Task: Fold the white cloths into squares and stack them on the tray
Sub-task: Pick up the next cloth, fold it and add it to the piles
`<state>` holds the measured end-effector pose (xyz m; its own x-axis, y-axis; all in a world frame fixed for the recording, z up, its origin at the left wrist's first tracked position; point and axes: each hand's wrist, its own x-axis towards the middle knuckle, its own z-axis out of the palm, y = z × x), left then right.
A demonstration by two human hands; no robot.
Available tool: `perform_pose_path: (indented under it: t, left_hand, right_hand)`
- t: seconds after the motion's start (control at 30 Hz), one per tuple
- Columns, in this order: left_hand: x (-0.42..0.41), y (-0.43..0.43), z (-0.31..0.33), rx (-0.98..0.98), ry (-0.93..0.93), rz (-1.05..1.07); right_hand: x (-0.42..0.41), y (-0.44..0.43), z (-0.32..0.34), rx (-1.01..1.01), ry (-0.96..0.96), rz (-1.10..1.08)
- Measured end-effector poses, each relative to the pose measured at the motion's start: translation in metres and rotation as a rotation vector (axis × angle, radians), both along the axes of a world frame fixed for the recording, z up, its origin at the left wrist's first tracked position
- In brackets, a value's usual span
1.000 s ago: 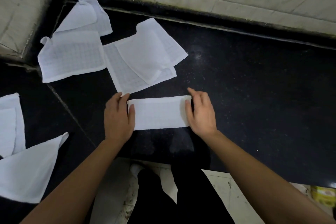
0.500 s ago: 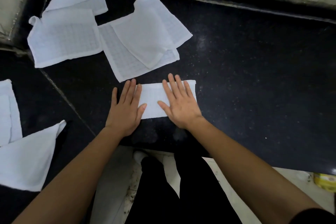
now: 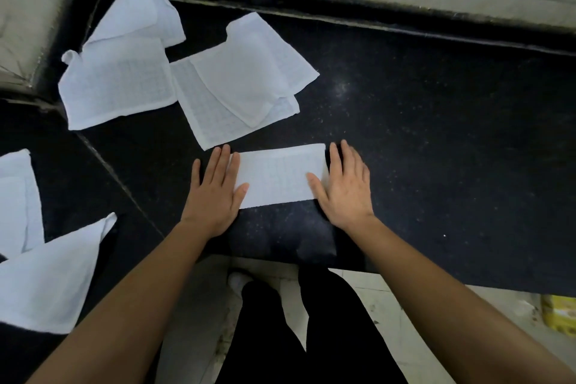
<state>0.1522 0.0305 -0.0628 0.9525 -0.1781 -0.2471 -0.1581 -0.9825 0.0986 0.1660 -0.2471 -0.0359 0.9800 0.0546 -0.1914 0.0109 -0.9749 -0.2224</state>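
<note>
Flat hands on a folded cloth strip

The left hand (image 3: 215, 193) and right hand (image 3: 344, 187), fingers straight and gripping nothing, press the ends of the folded cloth (image 3: 277, 176) near the black counter (image 3: 436, 150) front edge. Loose cloths (image 3: 199, 72) lie behind it; more lie left, seemingly unfolded.

Dim, soft focus, wide-angle edge bending

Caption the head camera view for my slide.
Left hand and right hand press the ends of a folded white cloth on the black counter.
</note>
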Motion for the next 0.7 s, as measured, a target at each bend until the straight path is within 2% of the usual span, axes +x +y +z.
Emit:
perform_pose_path:
  t: [0.07, 0.13, 0.37, 0.53, 0.63, 0.7]
  left_hand:
    - [-0.003, -0.002, 0.002, -0.013, 0.012, 0.037]
    - [-0.011, -0.007, 0.005, -0.041, 0.032, 0.087]
    - [-0.051, -0.043, 0.031, -0.109, 0.125, 0.347]
    - [-0.029, -0.050, 0.056, -0.266, 0.095, 0.439]
    - [0.020, -0.049, 0.070, -0.415, 0.064, 0.359]
    - [0.052, -0.055, 0.079, -0.436, 0.088, 0.259]
  right_hand:
    - [-0.011, 0.003, 0.006, 0.014, -0.065, -0.069]
    - [-0.013, 0.006, 0.010, 0.038, -0.030, -0.140]
    - [0.030, 0.004, 0.038, 0.375, 0.384, -0.356]
    - [0.056, -0.006, 0.043, 0.611, 0.465, -0.376]
    - [0.065, -0.015, 0.049, 0.660, 0.399, -0.268]
    - [0.070, -0.022, 0.055, 0.662, 0.345, -0.155]
